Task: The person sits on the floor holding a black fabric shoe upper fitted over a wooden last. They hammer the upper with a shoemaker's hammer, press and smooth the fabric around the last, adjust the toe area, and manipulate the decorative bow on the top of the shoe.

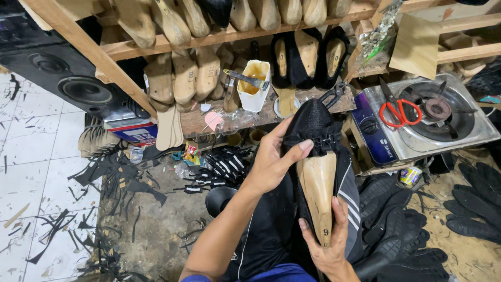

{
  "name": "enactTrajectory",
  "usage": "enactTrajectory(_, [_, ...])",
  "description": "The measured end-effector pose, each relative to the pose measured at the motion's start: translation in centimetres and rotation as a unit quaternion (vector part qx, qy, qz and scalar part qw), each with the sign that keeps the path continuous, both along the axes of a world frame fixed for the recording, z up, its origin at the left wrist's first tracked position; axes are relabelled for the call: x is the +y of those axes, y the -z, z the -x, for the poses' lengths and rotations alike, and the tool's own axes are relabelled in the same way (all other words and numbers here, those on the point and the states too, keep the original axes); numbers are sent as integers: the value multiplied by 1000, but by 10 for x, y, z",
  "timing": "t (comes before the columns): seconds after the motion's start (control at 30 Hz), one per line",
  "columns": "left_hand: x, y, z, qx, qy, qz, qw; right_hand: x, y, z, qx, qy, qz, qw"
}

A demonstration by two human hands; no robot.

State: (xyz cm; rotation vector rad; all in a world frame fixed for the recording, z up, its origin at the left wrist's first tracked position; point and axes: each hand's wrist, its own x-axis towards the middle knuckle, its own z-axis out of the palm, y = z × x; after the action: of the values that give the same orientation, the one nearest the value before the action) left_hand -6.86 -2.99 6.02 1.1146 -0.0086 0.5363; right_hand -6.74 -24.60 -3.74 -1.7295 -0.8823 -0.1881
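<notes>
At the far left a black speaker (78, 86) leans by the white tiled floor (31, 151), and black scraps (120, 180) litter the ground near it. Just right, a stack of pale insoles (169, 128) stands against a wooden shelf (235, 117). Wooden lasts (182, 75) hang in rows above it. On the shelf sits a white glue pot (254, 86) with a brush (246, 79) laid across its rim.

In the middle, the left hand (271, 162) reaches in from the lower left. Its fingers are curled around the toe of a black shoe upper (313, 125), with the thumb pressed on the gathered edge. The upper is stretched over a wooden last (318, 193), sole side up, held above the lap in the near centre. The right hand (331, 245) grips the heel end of the last from below, fingers wrapped closed round it and thumb lying along the wood.

To the right a steel gas stove (443, 133) stands level, and red scissors (399, 112) lie on top beside the burner. Black soles (472, 206) lie piled on the ground at the near right.
</notes>
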Motion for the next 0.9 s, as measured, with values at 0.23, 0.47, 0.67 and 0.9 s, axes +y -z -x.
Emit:
enactTrajectory(0.23, [3, 0, 2, 7, 25, 17, 1000, 4, -3, 1, -29, -14, -13, 999])
enactTrajectory(0.47, [-6, 25, 5, -47, 37, 90, 994, 2, 8, 5, 38, 15, -62, 997])
enactTrajectory(0.67, [-62, 29, 43, -24, -73, 2, 997, 14, -2, -11, 58, -1, -77, 995])
enactTrajectory(0.9, [-87, 33, 71, 42, -167, -214, 962, 53, -22, -29, 103, -70, -113, 986])
